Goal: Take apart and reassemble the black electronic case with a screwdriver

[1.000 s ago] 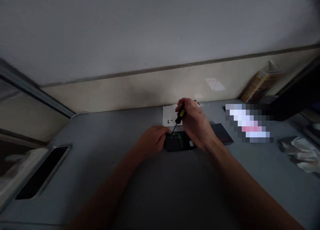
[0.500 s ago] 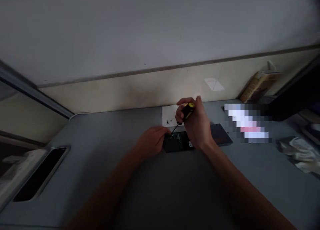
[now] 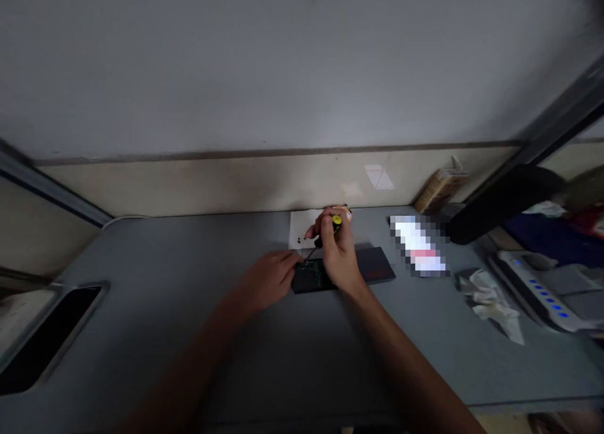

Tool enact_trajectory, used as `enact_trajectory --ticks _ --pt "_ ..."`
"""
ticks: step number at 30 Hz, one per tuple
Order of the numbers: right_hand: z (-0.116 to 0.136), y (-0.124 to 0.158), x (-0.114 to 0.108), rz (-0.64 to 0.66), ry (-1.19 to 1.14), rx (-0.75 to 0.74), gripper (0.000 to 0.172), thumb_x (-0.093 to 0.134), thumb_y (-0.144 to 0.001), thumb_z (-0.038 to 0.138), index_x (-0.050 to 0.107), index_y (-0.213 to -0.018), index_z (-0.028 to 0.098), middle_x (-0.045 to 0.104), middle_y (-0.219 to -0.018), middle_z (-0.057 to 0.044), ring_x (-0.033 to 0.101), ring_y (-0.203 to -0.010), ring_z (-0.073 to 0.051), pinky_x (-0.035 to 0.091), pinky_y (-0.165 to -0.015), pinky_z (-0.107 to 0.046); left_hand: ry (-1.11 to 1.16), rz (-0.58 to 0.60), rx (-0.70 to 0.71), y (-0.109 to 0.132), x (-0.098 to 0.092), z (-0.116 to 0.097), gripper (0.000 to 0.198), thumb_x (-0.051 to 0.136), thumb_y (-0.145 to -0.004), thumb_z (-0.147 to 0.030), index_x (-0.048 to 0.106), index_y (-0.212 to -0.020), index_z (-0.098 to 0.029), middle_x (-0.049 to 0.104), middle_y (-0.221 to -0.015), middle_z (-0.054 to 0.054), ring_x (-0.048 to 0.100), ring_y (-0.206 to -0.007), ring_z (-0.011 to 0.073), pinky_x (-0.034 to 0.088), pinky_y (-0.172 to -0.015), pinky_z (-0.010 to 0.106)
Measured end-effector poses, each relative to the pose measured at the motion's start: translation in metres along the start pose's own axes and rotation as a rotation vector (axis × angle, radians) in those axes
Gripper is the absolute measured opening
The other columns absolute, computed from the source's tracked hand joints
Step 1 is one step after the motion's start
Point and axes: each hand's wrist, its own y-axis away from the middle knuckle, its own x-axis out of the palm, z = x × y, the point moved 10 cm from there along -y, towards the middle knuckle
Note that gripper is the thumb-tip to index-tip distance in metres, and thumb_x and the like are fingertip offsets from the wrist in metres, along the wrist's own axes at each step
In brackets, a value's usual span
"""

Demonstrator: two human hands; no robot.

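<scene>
My right hand (image 3: 338,255) is closed round a small screwdriver (image 3: 326,235) with a black and yellow handle, its tip down on a small dark device with a green circuit board (image 3: 311,277) on the grey desk (image 3: 141,283). My left hand (image 3: 268,277) rests with curled fingers against the device's left edge, holding it. Just behind lies a white paper (image 3: 302,228) with two or three tiny dark screws (image 3: 300,239) on it. A flat dark cover plate (image 3: 375,263) lies to the right of my right hand.
A crumpled cloth (image 3: 488,295) and a power strip with blue lights (image 3: 538,289) sit at the right. A brown box (image 3: 438,187) leans on the back wall beside a black lamp-like arm (image 3: 504,201). A rectangular slot (image 3: 42,333) opens in the desk's left side.
The view has swung to the right, so the hands and device sit further left in the picture. My right hand has turned the screwdriver more upright; the left hand has stayed on the device.
</scene>
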Motion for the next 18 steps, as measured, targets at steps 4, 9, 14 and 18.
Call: enact_trajectory --ticks 4,9,14,18 --pt "0.046 -0.007 -0.027 -0.098 0.047 -0.139 0.024 0.046 -0.102 0.05 0.046 -0.093 0.027 0.05 -0.073 0.006 0.054 -0.061 -0.011 0.044 -0.061 -0.028 0.119 0.018 -0.071 0.001 -0.001 0.009 0.036 0.041 -0.093 -0.013 0.069 -0.114 -0.022 0.074 -0.112 0.007 0.07 -0.102 0.0232 0.054 -0.091 0.036" --pt "0.086 -0.012 -0.068 0.028 0.537 -0.193 0.02 0.061 -0.095 0.04 0.059 -0.085 0.023 0.059 -0.076 0.001 0.055 -0.068 -0.014 0.044 -0.065 -0.029 0.293 0.027 -0.148 0.008 -0.004 0.022 0.039 0.039 -0.1 -0.028 0.065 -0.128 -0.024 0.071 -0.121 0.007 0.068 -0.107 0.024 0.053 -0.095 0.037" --pt "0.038 0.015 -0.084 0.519 1.042 0.103 0.032 0.081 -0.077 0.034 0.071 -0.107 0.027 0.069 -0.119 -0.004 0.067 -0.092 -0.021 0.051 -0.078 -0.034 0.363 0.125 -0.109 0.015 0.001 0.015 0.075 0.077 -0.08 -0.049 0.051 -0.147 -0.028 0.061 -0.134 0.009 0.064 -0.115 0.0279 0.054 -0.096 0.037" --pt "0.007 0.036 -0.1 0.67 1.127 0.288 0.06 0.085 -0.068 0.025 0.069 -0.125 0.03 0.063 -0.134 -0.007 0.07 -0.089 -0.02 0.053 -0.076 -0.033 0.279 0.065 -0.073 0.011 0.002 0.011 0.067 0.078 -0.08 -0.039 0.056 -0.142 -0.028 0.06 -0.139 0.01 0.061 -0.124 0.0307 0.053 -0.099 0.039"
